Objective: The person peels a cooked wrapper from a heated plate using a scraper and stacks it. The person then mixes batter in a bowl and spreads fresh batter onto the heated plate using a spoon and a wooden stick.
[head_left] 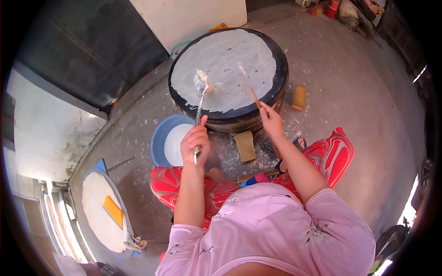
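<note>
My left hand (196, 142) is wrapped round the handle of a metal ladle (200, 100), its bowl coated with pale batter. The bowl hangs over the front left of a big round black griddle (282, 62). A thin grey-white layer of batter (225, 55) covers most of that griddle, with a few small dark gaps. In my right hand (270, 120) is a slim wooden stick (252, 91), pinched near its lower end. Its whitish tip points over the batter; whether it touches cannot be made out. Below my left hand sits a blue basin (155, 146) of white batter (174, 145).
Yellow-brown blocks, like sponges, lie right of the griddle (299, 97) and before it (245, 146). At left, pale round sheets (98, 198) carry another yellow block (113, 211). A dark panel and white wall (198, 16) stand behind. White flakes dot the floor (343, 87).
</note>
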A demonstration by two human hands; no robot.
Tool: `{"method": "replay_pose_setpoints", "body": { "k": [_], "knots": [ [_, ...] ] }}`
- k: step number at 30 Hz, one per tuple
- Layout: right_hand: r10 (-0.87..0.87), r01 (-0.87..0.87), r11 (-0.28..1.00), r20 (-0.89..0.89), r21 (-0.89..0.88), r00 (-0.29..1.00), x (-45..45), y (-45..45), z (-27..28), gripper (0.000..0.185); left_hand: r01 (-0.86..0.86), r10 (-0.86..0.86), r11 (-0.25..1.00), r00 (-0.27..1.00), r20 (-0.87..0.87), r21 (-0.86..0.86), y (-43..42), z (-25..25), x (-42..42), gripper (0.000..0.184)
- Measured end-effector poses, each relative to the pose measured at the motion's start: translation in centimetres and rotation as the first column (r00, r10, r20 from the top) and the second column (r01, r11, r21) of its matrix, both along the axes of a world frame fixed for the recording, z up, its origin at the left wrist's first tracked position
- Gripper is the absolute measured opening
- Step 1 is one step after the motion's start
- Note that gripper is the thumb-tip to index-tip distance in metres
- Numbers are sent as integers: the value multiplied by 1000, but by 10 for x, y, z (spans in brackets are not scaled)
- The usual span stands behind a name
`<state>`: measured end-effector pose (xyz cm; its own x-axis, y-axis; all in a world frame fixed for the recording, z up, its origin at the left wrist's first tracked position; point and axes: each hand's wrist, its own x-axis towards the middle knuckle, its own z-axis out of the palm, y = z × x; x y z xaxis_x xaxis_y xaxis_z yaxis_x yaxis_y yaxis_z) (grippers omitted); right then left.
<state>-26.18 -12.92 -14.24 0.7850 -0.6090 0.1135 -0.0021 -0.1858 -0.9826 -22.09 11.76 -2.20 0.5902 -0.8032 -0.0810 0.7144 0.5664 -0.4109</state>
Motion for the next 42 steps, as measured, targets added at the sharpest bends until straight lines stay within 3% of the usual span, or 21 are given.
{"method": "replay_pose_setpoints", "body": {
  "k": [1,2,4,5,6,8,12,15,16,18,20,23,25,27,29,30,31,35,38,42],
  "knots": [
    [-67,67,998,-120,-4,990,2,-9,-9,33,-24,24,999,1000,5,-49,2,6,-1,39],
    [-65,65,998,-120,-5,991,2,-3,-16,33,-47,49,994,999,10,-97,5,13,-2,39],
    [141,-169,950,-122,-263,982,-6,25,-26,33,-92,93,995,995,20,-38,14,26,-1,41],
    [337,-378,899,-204,-222,919,-12,48,-21,32,-116,117,993,992,47,-35,21,31,0,41],
    [518,-570,806,-274,-162,810,-15,70,-5,31,-141,143,990,987,73,-32,29,35,0,41],
    [785,-688,616,-366,383,499,-21,91,55,30,-199,199,980,976,87,-2,48,43,0,42],
    [811,-678,584,-368,447,456,-5,107,60,29,-285,271,957,943,194,49,105,47,-4,42],
    [767,-743,635,-296,214,570,14,117,36,29,-299,237,919,940,245,255,157,44,-6,40],
    [763,-768,621,-347,159,545,19,117,37,29,-325,264,910,933,243,258,173,41,-8,40],
    [720,-789,613,-386,-36,576,26,120,34,30,-276,220,840,960,171,468,198,31,-8,39],
    [696,-792,609,-448,-46,561,29,122,52,31,-253,215,812,968,133,526,219,6,-5,37],
    [641,-776,619,-493,-122,589,28,123,54,34,-150,216,662,976,5,734,231,-32,1,34],
    [622,-751,635,-457,-181,636,27,120,48,38,-123,145,694,989,29,710,255,-99,13,33],
    [649,-761,640,-453,-110,611,25,111,45,39,-84,64,726,996,55,682,254,-125,18,31],
    [669,-763,645,-451,-40,590,21,99,41,40,-88,59,304,996,74,948,222,-138,15,29],
    [662,-738,672,-396,-63,637,17,94,38,40,-78,42,249,997,69,966,215,-145,15,29],
    [652,-712,697,-339,-82,678,15,91,36,41,-74,19,323,997,72,944,210,-152,13,29],
    [670,-717,697,-358,2,650,15,86,42,40,-36,-48,507,996,70,861,191,-176,9,29],
    [692,-743,668,-328,-47,643,25,98,40,39,-17,-55,554,997,58,832,190,-188,3,29],
    [744,-763,645,-259,37,616,40,129,41,39,-36,-10,547,999,49,836,204,-215,-14,29]
  ]
}}
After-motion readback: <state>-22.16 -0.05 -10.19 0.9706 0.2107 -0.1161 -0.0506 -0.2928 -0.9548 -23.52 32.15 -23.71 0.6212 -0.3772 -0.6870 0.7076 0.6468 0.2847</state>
